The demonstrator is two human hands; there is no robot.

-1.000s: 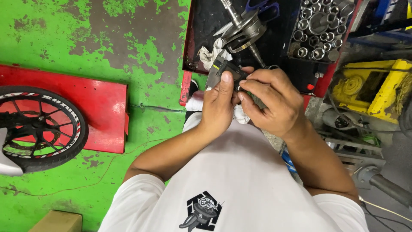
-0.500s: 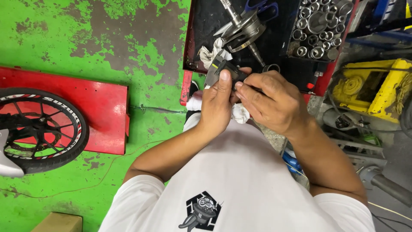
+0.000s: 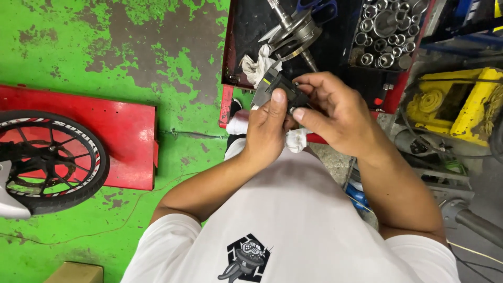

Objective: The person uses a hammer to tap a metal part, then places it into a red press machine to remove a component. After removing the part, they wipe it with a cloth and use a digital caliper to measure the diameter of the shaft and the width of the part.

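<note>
Dark metal sliding caliper (image 3: pixel 275 84), held in the air before the person's chest, its long axis slanting up toward the black tray (image 3: pixel 246 31). Left hand (image 3: pixel 267 128) grips its body, thumb on top; right hand (image 3: pixel 335 112) pinches its near end.

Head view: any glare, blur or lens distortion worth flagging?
Head view: even light, no hard shadows; mild glare on the socket set and crankshaft. Sharp at the left hand, right hand and the caliper they hold. Wide-angle stretch at the edges, visible on the wheel.
</note>
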